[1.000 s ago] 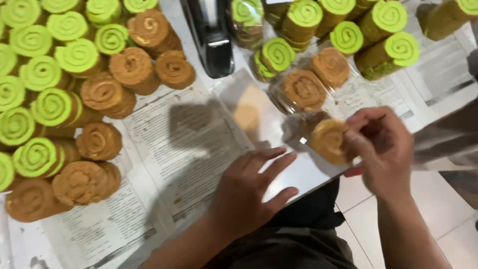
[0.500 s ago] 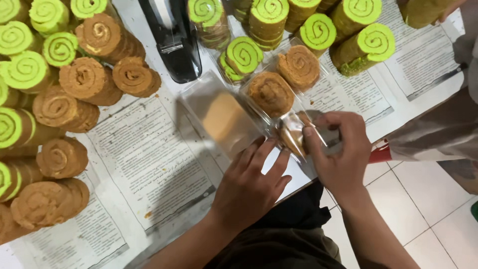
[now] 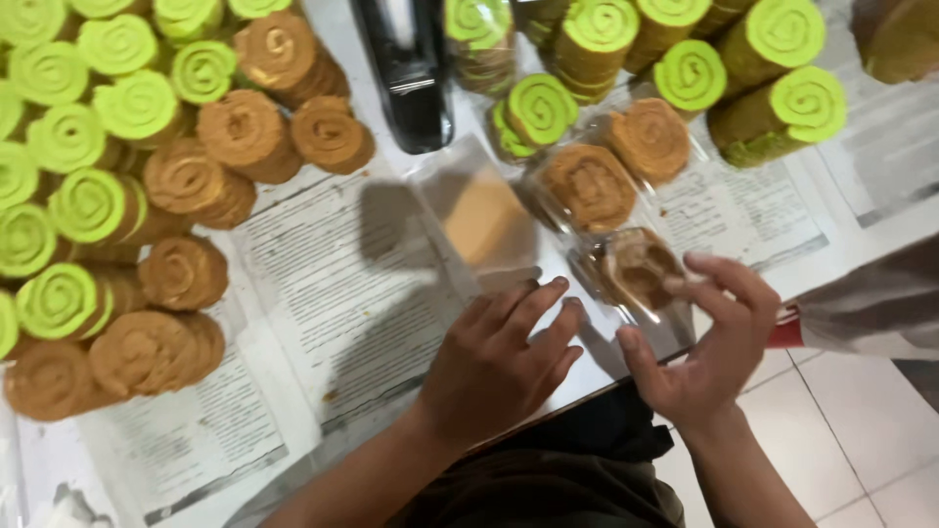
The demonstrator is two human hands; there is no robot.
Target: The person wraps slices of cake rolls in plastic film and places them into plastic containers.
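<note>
- Right hand (image 3: pixel 709 342) from my feed: fingers spread loosely round a clear plastic pack (image 3: pixel 636 274) with a brown swirl roll inside, at the table's near edge.
- Left hand (image 3: pixel 499 357) lies flat on the newspaper (image 3: pixel 342 293), fingers together, touching an empty clear bag (image 3: pixel 479 220).

Light fell evenly from above, bright enough to keep the greens and browns vivid. Beyond the fingertips of the left hand (image 3: pixel 499 367), a soft dark shadow lay across the newspaper (image 3: pixel 333 293). The clear wrapper (image 3: pixel 636 279) under the right hand (image 3: pixel 709 342) carried faint pale glare. Motion blur softened both hands and smeared the print to unreadable grey. The rolls (image 3: pixel 108 196) far to the left of the hands bowed slightly toward the frame edge.
</note>
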